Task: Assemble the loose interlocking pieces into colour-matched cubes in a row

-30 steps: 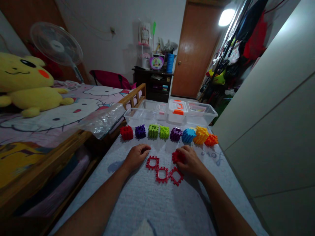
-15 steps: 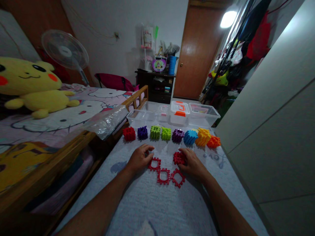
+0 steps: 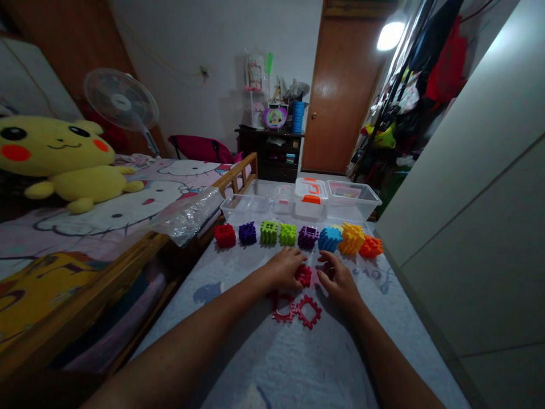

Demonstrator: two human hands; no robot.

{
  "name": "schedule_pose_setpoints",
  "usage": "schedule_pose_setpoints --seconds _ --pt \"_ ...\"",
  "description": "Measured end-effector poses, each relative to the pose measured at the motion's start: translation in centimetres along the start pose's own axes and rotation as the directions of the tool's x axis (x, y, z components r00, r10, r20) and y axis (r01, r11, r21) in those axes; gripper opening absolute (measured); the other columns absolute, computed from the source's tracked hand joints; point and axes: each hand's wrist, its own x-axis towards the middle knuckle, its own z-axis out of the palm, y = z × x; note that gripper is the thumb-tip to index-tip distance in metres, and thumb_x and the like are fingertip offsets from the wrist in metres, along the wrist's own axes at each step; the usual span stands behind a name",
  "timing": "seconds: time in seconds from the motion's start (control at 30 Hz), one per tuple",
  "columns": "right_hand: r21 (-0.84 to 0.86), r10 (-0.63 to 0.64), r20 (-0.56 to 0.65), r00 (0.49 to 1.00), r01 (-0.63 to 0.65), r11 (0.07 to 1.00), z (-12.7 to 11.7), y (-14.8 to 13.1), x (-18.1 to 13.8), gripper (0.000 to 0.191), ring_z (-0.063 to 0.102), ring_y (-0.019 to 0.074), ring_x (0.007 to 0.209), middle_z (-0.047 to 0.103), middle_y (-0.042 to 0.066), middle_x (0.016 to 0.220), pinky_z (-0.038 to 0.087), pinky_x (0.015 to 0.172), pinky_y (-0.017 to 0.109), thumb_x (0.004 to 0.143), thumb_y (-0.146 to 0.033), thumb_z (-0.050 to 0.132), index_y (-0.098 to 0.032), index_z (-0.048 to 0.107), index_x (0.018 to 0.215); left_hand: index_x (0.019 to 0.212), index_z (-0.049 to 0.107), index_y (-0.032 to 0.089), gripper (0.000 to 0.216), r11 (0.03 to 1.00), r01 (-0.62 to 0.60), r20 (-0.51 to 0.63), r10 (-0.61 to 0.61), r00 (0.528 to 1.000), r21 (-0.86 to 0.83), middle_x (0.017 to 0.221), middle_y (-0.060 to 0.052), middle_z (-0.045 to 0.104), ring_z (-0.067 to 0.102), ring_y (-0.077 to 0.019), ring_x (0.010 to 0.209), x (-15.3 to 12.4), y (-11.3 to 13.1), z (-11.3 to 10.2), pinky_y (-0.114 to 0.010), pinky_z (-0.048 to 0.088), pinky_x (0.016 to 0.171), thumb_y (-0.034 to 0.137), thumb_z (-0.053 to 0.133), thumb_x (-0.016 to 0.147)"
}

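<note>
My left hand [image 3: 286, 270] has its fingers curled round the left side of a small red stack of toothed interlocking tiles [image 3: 304, 276], partly hidden behind the fingers. Just to the right, my right hand [image 3: 339, 281] is held with thumb and fingers apart and nothing between them. Nearer to me lie a red toothed square frame [image 3: 283, 319] and a second red toothed frame [image 3: 309, 312], which is turned at an angle; the two are close at their edges. My left forearm and hand cover the spot where another red frame was seen.
Behind my hands stands a row of toothed block cubes, from a red cube [image 3: 225, 236] to an orange cube [image 3: 371, 246]. Clear plastic boxes [image 3: 355, 200] line the far end. A wooden bed rail [image 3: 170, 247] borders the left, a pale cabinet [image 3: 472, 199] the right.
My left hand has moved right, from beside the left frame to the red stack. My right hand has let go of the stack and drawn slightly right, its fingers spreading.
</note>
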Motion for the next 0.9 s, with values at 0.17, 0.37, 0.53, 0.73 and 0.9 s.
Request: schedule_pose_setpoints --seconds 0.17,0.37,0.53,0.73,0.9 --pt "0.030 0.062 -0.041 0.997 -0.061 0.998 -0.2 0.4 0.1 0.041 0.061 0.0172 0.073 0.066 0.007 0.095 0.051 0.070 0.033 0.077 -0.026 0.053 -0.017 0.055 0.117 0.086 0.069 0.021 0.028 0.993 0.033 0.098 -0.044 0.994 0.110 0.096 -0.010 0.066 0.061 -0.0270 0.088 1.3 1.1 -0.7 -0.033 0.050 0.073 0.027 0.073 0.059" --pt "0.036 0.064 -0.043 0.997 -0.063 0.997 0.1 0.8 0.2 0.041 0.063 0.0187 0.078 0.067 0.007 0.094 0.051 0.073 0.033 0.076 -0.027 0.053 -0.017 0.057 0.116 0.085 0.072 0.017 0.030 0.975 0.038 0.113 -0.064 0.992 0.218 0.095 -0.016 0.069 0.064 -0.0330 0.087 1.2 2.3 -1.1 -0.038 0.051 0.072 0.026 0.072 0.057" --pt "0.028 0.069 -0.027 0.997 -0.068 0.997 0.0 1.0 0.1 0.042 0.061 0.0174 0.072 0.066 0.006 0.093 0.050 0.069 0.032 0.077 -0.029 0.052 -0.016 0.055 0.117 0.084 0.073 0.017 0.033 0.960 0.064 0.126 -0.102 0.987 0.272 0.090 -0.016 0.070 0.065 -0.0322 0.084 0.8 2.7 -1.4 -0.038 0.051 0.072 0.034 0.073 0.056" --pt "0.054 0.102 -0.002 0.995 -0.101 0.993 0.0 1.5 0.2 0.047 0.063 0.0190 0.074 0.065 0.007 0.094 0.050 0.069 0.034 0.078 -0.034 0.053 -0.015 0.051 0.121 0.091 0.069 0.018 0.036 0.975 0.113 -0.113 -0.093 0.989 0.191 0.094 -0.011 0.068 0.063 -0.0279 0.086 -3.2 -1.5 -4.1 -0.034 0.049 0.074 0.036 0.070 0.059" --pt "0.031 0.109 0.003 0.994 -0.109 0.994 0.1 1.7 0.3 0.048 0.064 0.0204 0.078 0.065 0.008 0.096 0.051 0.073 0.035 0.079 -0.036 0.052 -0.014 0.051 0.122 0.094 0.068 0.020 0.034 0.906 0.403 -0.307 -0.350 0.885 0.128 0.095 -0.009 0.069 0.062 -0.0263 0.088 -7.4 -9.1 -9.5 -0.032 0.045 0.076 0.035 0.067 0.063"
